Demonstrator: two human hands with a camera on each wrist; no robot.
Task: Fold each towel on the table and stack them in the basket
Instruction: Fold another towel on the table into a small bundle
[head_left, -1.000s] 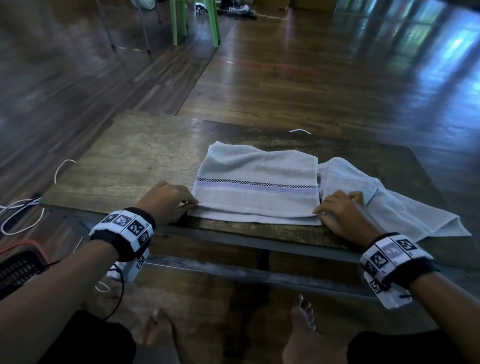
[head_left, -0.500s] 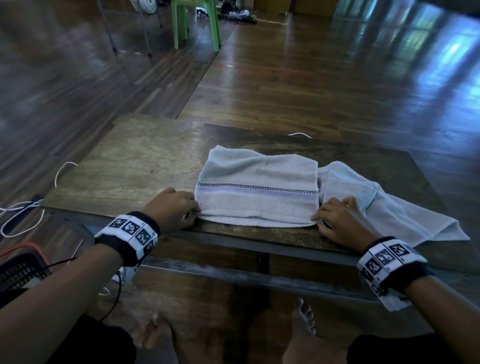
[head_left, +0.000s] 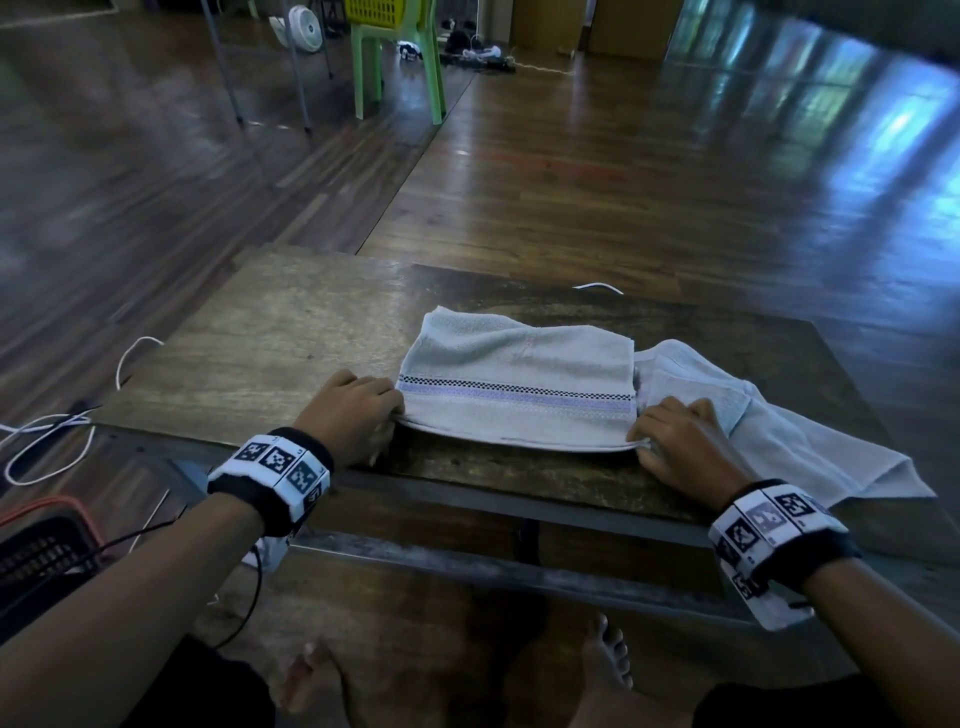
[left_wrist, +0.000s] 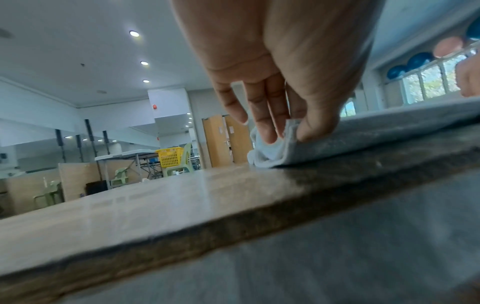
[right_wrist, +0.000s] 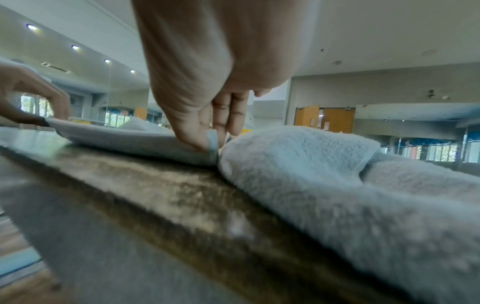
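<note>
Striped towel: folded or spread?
Folded: striped towel shows stacked layers along its near edge, pinched by left hand and right hand.

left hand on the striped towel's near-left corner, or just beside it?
Touching. The left wrist view shows the left hand pinching the striped towel corner between thumb and fingers, just above the table.

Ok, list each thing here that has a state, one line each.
striped towel: folded flat on the table, near corners pinched.
second towel: crumpled, unfolded, beside the striped one.
left hand: pinches the striped towel's left corner.
right hand: pinches its right corner.
basket: on the floor, contents hidden.
</note>
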